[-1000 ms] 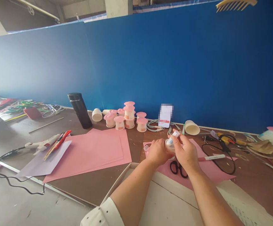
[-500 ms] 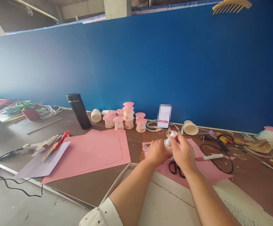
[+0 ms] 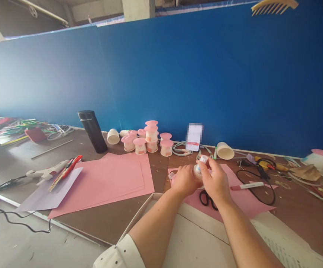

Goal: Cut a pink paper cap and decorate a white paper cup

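Note:
My left hand is wrapped round a small paper cup, most of which the fingers hide. In my right hand is a small white glue bottle, pinched between thumb and fingers, its lower end at the cup. Beneath both hands lies a pink sheet, with black-handled scissors partly hidden by my right wrist. A red and white marker rests to the right of that wrist.
Behind stand decorated cups with pink tops, a black bottle and a tipped cup. Pink sheets, a glue gun and a red cutter lie left. Cables are at right.
The white bottle and my right hand have shifted very slightly to the left at the cup. The whole view has also moved a little; both grips look the same.

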### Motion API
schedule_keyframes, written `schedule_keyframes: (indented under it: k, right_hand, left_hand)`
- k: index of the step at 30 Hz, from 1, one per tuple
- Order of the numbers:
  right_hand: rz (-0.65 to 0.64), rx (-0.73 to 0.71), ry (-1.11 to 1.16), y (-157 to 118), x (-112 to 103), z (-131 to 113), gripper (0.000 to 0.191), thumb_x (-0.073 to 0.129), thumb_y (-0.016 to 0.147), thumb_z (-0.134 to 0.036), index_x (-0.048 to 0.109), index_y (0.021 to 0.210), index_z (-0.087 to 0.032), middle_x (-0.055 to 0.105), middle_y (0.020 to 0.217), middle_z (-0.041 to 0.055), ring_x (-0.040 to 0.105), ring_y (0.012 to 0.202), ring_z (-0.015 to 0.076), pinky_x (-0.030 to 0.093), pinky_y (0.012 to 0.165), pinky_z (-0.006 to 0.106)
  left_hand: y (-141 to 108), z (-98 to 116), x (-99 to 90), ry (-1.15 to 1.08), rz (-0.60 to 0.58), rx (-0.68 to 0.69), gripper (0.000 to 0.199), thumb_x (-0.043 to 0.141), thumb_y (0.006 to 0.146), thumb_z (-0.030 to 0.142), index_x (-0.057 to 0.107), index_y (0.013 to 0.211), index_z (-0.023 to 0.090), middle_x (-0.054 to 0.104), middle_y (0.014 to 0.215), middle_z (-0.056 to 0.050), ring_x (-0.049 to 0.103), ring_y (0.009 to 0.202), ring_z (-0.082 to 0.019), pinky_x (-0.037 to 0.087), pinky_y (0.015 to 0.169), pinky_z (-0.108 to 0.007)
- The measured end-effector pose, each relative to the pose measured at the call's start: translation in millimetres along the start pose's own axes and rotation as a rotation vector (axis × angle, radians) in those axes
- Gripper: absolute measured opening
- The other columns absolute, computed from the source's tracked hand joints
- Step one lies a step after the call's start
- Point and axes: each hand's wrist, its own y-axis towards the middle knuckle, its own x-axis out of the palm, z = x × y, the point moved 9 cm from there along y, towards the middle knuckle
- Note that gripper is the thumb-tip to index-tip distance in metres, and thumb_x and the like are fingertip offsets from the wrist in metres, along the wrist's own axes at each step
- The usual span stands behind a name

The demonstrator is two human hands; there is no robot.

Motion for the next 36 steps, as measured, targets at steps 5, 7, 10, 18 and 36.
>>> schedule_keyframes:
  k: [5,7,10,18,36]
  right_hand:
    - [0.054,-0.008,-0.043,3.5,0.5,1.9,0.037,0.047,0.086,-0.047,0.062,0.106,-0.020,0.067,0.100,0.0087,0.060,0.090,0.0231,0.046,0.078,0.035]
    - [0.082,0.015,-0.044,4.4,-2.2,7.0,0.037,0.048,0.086,-0.048,0.062,0.106,-0.020,0.067,0.100,0.0083,0.060,0.089,0.0230,0.045,0.078,0.034]
    - [0.111,0.059,-0.053,5.0,-7.1,16.1,0.036,0.048,0.086,-0.048,0.062,0.104,-0.021,0.068,0.099,0.0080,0.060,0.089,0.0227,0.044,0.077,0.033]
    - [0.049,0.150,-0.064,4.4,-11.4,25.5,0.037,0.048,0.084,-0.051,0.066,0.099,-0.022,0.070,0.087,0.0064,0.062,0.079,0.0216,0.043,0.066,0.030]
    - [0.271,0.221,0.112,0.1,-42.9,24.8,0.042,0.054,0.082,-0.051,0.066,0.107,-0.021,0.070,0.101,0.0067,0.065,0.089,0.0208,0.047,0.083,0.032]
  left_hand:
    - [-0.9,0.0,-1.0,-0.013,-0.016,-0.025,0.027,0.056,0.074,0.042,0.057,0.089,0.020,0.066,0.094,-0.007,0.058,0.090,-0.025,0.039,0.089,-0.037]
    - [-1.0,-0.9,-0.6,-0.021,-0.015,-0.021,0.032,0.059,0.071,0.045,0.057,0.090,0.020,0.066,0.094,-0.007,0.058,0.091,-0.026,0.040,0.089,-0.037]
    - [-0.9,-3.7,0.7,-0.018,-0.007,-0.019,0.040,0.061,0.068,0.050,0.056,0.093,0.019,0.065,0.097,-0.008,0.057,0.094,-0.026,0.041,0.088,-0.036]
    - [0.5,-7.2,3.4,0.003,-0.009,-0.037,0.046,0.062,0.065,0.056,0.056,0.093,0.019,0.065,0.098,-0.008,0.057,0.093,-0.026,0.042,0.086,-0.035]
    - [-0.3,-10.6,4.8,-0.005,-0.045,-0.084,0.044,0.066,0.062,0.052,0.054,0.092,0.022,0.062,0.102,-0.006,0.053,0.100,-0.027,0.044,0.080,-0.034]
